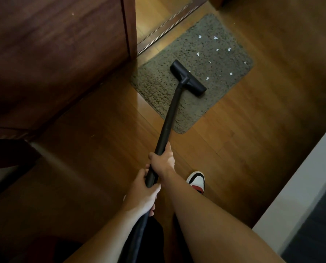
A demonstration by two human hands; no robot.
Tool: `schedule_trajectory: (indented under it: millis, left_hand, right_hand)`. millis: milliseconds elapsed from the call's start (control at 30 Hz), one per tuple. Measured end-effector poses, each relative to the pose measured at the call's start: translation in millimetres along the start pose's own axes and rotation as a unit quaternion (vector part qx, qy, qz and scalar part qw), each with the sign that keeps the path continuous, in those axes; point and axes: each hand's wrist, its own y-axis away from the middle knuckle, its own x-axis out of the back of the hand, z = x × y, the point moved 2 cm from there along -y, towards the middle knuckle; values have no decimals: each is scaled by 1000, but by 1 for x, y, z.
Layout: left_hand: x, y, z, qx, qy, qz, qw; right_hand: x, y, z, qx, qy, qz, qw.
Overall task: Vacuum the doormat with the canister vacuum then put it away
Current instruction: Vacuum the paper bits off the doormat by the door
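Right grip (pixel 163 160) and left grip (pixel 145 190) clamp the vacuum wand (pixel 169 114); its nozzle (pixel 187 77) sits well ahead on the doormat (pixel 158 88).

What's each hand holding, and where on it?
Both grip the wand at its near end: right hand ahead, left hand just behind it, by the hose.

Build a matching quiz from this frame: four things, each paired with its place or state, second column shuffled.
1. floor nozzle
2. paper scraps
3. right hand
4. sneaker

A. on the bare wood floor
B. grips the wand
C. white, scattered on the doormat
D. black, resting on the doormat

Pairs: 1-D, 2-C, 3-B, 4-A
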Motion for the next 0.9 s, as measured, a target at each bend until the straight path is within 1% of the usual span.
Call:
schedule_trajectory:
  millis: [167,367,500,633,767,900]
  left_hand:
    - [-4,-16,33,6,-14,1,1000]
    - [-27,-38,70,24,17,-5,1000]
    - [-50,-52,93,25,28,-4,999]
    - [-68,-64,115,25,35,-2,999]
    - [-75,-78,139,27,44,-2,999]
    - [-77,-88,155,30,46,-1,998]
  right_hand:
    - [9,-25,-20,-1,-3,5,1000]
    - [38,-49,-54,-2,-9,-3,1000]
    - [60,-67,-72,2,24,7,1000]
    - [84,-84,-89,-1,16,1,1000]
    - [97,-103,-109,13,41,16,999]
    - [102,-114,-125,9,23,17,1000]
